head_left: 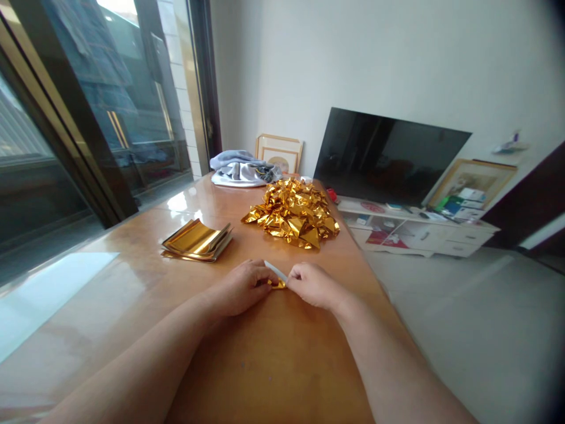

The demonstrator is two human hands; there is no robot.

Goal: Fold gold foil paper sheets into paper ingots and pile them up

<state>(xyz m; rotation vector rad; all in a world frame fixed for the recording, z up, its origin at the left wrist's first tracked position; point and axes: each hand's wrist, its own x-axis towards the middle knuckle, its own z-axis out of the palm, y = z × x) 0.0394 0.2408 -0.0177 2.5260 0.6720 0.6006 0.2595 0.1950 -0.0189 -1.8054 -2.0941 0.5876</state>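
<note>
Between my hands, low over the wooden table (273, 353), is a small sheet of gold foil paper (278, 284) with a pale back side, partly folded. My left hand (242, 287) grips its left part, thumb and fingers closed on it. On the other side my right hand (314, 285) pinches the right edge. My fingers hide much of the sheet. Just beyond lies a heap of folded gold foil pieces (295, 215). A stack of flat gold foil sheets (196, 238), curling at the edges, rests to the left of the heap.
Folded cloth (242, 169) lies at the table's far end, near leaning picture frames (279, 153). A white low cabinet (424, 232) and a dark television (388, 156) stand beyond the right edge. A glass sliding door (110, 106) is on the left.
</note>
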